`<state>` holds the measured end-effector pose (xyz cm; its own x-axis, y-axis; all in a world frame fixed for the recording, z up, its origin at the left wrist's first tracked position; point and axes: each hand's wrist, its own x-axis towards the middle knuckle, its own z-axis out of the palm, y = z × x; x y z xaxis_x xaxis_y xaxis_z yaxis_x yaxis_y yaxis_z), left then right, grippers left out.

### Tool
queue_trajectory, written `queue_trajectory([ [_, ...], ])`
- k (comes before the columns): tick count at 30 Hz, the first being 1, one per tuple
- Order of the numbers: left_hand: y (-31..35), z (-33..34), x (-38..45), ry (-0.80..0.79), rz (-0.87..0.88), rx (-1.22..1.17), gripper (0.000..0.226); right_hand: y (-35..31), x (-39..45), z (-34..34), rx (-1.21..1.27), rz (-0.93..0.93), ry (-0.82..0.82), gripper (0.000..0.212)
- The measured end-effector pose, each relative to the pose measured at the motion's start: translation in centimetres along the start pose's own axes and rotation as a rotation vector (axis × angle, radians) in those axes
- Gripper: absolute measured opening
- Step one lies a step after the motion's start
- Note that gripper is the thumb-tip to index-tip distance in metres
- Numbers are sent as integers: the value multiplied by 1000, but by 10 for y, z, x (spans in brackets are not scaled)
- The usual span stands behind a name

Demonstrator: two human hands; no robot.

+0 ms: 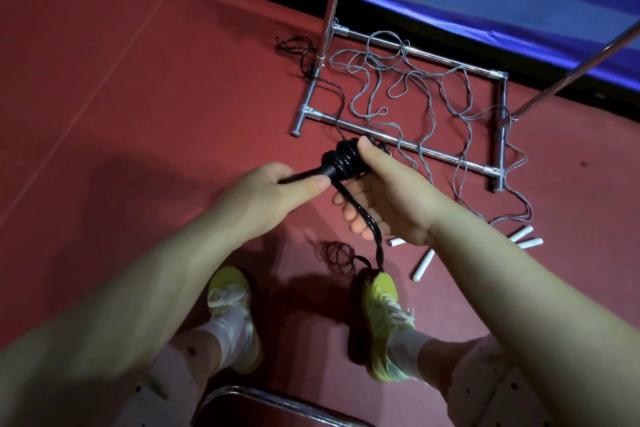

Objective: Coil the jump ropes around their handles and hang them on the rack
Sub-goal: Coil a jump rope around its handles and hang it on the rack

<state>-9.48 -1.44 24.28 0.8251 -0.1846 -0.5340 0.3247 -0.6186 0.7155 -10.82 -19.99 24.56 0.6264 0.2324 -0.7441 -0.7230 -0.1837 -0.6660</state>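
Four white handles (424, 263) lie on red floor (121, 87).

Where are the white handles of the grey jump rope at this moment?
In the head view, the white handles lie on the red floor at the right, beside the right hand and near the rack's front right foot.

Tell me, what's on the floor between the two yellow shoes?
In the head view, bare red floor in shadow lies between the left shoe and right shoe; the black rope dangles just beyond.
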Motion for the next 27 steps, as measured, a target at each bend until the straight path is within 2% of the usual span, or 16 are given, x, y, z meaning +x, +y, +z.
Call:
queue_trajectory([
  [4,-2,1,1,34,25,60,54,1,2,2,58,-23,-27,68],
  [7,-8,1,1,-46,37,32,62,3,4,3,74,-143,22,48],
  [8,-8,1,1,-88,39,-21,59,4,5,3,80,-191,43,43],
  [10,-1,0,-4,-222,-3,-222,45,4,5,3,117,-281,50,37],
  [11,2,-2,-5,-320,-64,-347,46,5,6,2,153,-324,37,39],
  [13,6,-5,-8,-550,-154,-512,63,4,7,-1,265,-410,-14,48],
  [15,7,-6,-11,-743,-169,-635,76,3,7,-2,377,-501,-122,54],
  [18,9,-1,-17,-865,-193,-793,80,1,8,-3,441,-549,-249,52],
  [21,15,2,-18,-809,-222,-830,71,1,6,-6,360,-455,-248,61],
  [25,13,1,-13,-644,-238,-733,72,-3,-1,-18,234,-248,-156,44],
  [27,11,2,-12,-588,-231,-674,73,-7,-5,-21,200,-170,-115,43],
])
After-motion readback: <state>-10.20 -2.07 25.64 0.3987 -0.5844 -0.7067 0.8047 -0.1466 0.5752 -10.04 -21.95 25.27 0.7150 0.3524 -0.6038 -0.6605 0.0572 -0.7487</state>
